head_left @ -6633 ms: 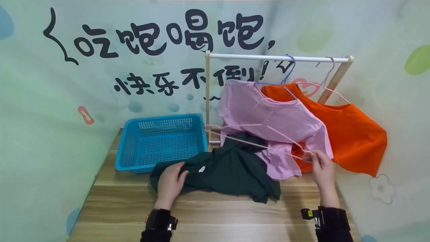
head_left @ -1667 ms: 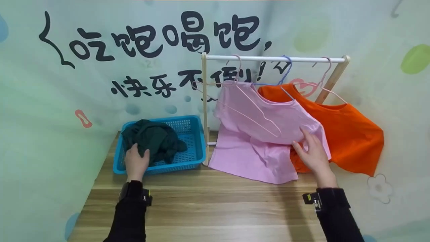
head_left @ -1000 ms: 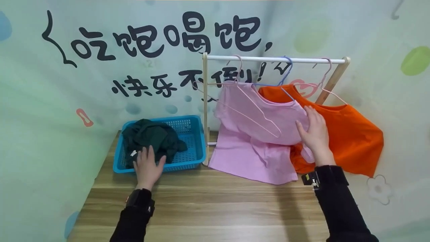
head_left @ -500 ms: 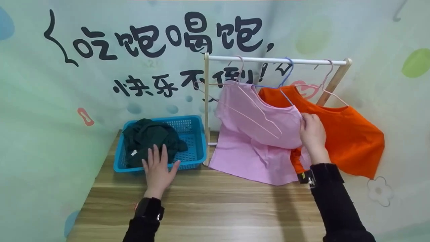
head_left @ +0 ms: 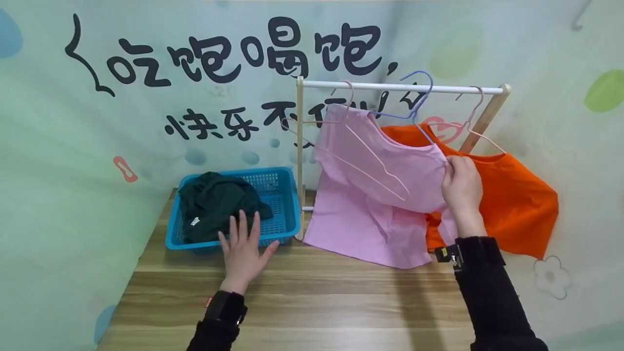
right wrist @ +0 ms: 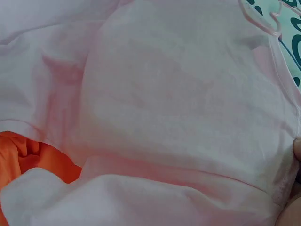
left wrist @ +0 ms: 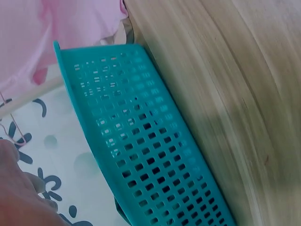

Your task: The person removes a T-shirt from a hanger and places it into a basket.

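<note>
In the head view my right hand (head_left: 465,187) pinches the shoulder of a pink T-shirt (head_left: 390,170). A blue hanger (head_left: 419,117) sits in the shirt's neck, its hook standing above the rail. The same shirt (right wrist: 178,94) fills the right wrist view, fingers just showing at the right edge. My left hand (head_left: 243,253), fingers spread, is at the front rim of a blue basket (head_left: 287,229). A crumpled dark green garment (head_left: 219,200) with a white label lies inside the basket. In the left wrist view, the basket's perforated side (left wrist: 150,155) shows beside my fingers.
A bare pink hanger (head_left: 373,161) hangs from the left part of the rack's white rail (head_left: 370,86), in front of the pink shirt. On the right, an orange shirt (head_left: 516,204) hangs on another pink hanger (head_left: 480,112). The wooden table (head_left: 331,312) extends in front.
The green garment went from the table into the basket, and the bare hanger onto the rail. Lately my right hand gripped the pink shirt and raised it with its hanger; my left moved right.
</note>
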Tool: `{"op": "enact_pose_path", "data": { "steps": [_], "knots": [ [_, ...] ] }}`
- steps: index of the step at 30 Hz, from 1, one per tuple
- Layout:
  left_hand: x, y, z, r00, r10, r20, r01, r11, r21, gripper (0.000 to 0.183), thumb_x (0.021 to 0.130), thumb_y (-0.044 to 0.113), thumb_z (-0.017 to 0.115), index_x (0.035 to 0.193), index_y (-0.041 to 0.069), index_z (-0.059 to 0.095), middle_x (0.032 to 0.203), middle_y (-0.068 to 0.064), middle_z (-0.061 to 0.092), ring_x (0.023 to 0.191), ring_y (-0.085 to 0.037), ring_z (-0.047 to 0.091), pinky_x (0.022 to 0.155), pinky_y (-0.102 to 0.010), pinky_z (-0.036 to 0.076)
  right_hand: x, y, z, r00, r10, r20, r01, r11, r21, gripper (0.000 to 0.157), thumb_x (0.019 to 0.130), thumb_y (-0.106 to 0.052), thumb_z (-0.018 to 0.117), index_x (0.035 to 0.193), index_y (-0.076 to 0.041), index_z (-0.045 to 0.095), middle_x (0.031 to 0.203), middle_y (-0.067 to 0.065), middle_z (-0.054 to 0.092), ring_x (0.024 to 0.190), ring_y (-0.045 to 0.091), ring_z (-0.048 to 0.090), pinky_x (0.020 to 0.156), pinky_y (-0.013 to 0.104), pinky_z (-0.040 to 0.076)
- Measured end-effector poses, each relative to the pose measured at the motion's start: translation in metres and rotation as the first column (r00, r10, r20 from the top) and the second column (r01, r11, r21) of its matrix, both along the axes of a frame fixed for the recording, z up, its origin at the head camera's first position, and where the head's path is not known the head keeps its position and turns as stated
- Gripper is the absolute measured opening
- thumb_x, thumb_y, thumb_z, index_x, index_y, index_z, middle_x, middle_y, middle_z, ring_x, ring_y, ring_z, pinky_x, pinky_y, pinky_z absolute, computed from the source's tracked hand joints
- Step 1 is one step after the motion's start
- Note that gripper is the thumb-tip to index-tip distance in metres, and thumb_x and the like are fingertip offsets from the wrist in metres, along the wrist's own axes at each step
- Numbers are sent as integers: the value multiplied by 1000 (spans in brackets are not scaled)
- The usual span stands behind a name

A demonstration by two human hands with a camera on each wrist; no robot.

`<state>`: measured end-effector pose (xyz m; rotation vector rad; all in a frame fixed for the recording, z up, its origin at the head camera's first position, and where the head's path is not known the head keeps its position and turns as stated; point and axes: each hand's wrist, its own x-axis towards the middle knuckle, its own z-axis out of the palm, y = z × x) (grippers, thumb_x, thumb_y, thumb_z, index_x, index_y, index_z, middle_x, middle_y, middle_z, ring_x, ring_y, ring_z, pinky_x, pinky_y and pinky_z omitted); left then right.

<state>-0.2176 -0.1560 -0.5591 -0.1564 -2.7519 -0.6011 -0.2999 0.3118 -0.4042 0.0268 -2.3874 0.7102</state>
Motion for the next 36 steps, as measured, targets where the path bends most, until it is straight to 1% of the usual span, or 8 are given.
{"op": "enact_pose_path", "data": {
  "steps": [2,5,9,14,20,27,32,36],
  "knots": [
    [2,2,-2,1000,-11,-14,11,1000,-1,86,94,63,52,160,18,20,165,-16,4,149,-39,-2,111,-69,-4,3,3,-3,1000,5,-16,-5,1000,-6,20,101,-7,52,109,7,64,104,25,59,100,43,55,92,53,43],
    [5,5,-6,999,-19,-27,19,1000,-10,86,93,62,54,159,18,21,165,-16,5,149,-40,-1,111,-69,-5,10,7,-14,1000,11,-12,-11,1000,-4,19,101,-6,53,108,7,64,103,26,61,98,44,56,90,54,43],
    [9,6,-14,999,-15,-35,14,999,-36,86,92,61,56,159,17,23,165,-17,6,149,-42,2,111,-69,-5,19,11,-38,998,4,64,-4,1000,0,19,102,-9,53,111,4,64,103,26,65,96,45,59,87,56,44],
    [11,7,-22,999,-27,-46,25,999,-40,86,92,60,58,159,18,24,165,-17,6,149,-42,2,111,-69,-4,27,15,-72,986,2,167,-5,1000,18,20,101,-11,53,114,0,65,107,25,66,98,47,61,84,59,45],
    [13,8,-26,998,-25,-50,23,999,-40,87,90,56,64,158,19,25,164,-17,8,148,-43,4,111,-70,-1,35,16,-110,972,50,228,-57,998,23,21,99,-8,55,115,1,65,110,27,66,101,50,60,86,61,45],
    [14,15,-28,999,-38,-26,37,999,-38,85,91,54,64,158,19,26,165,-16,6,150,-39,-2,111,-69,-3,44,14,-148,954,128,272,-137,990,15,20,96,-6,59,113,1,66,108,27,66,101,48,61,89,58,46],
    [13,21,-28,997,-62,-37,60,997,-51,85,91,56,62,159,19,24,165,-15,5,149,-40,0,111,-70,0,49,10,-165,941,189,279,-206,978,32,19,93,-4,63,112,-2,68,109,24,68,101,46,63,88,57,47],
    [12,28,-27,996,-86,-31,85,996,-30,86,91,53,65,159,19,24,165,-15,6,149,-41,0,111,-69,-3,51,8,-172,934,225,277,-251,966,61,16,93,-5,65,109,-3,69,108,21,69,100,44,64,87,56,48]
  ]
}}
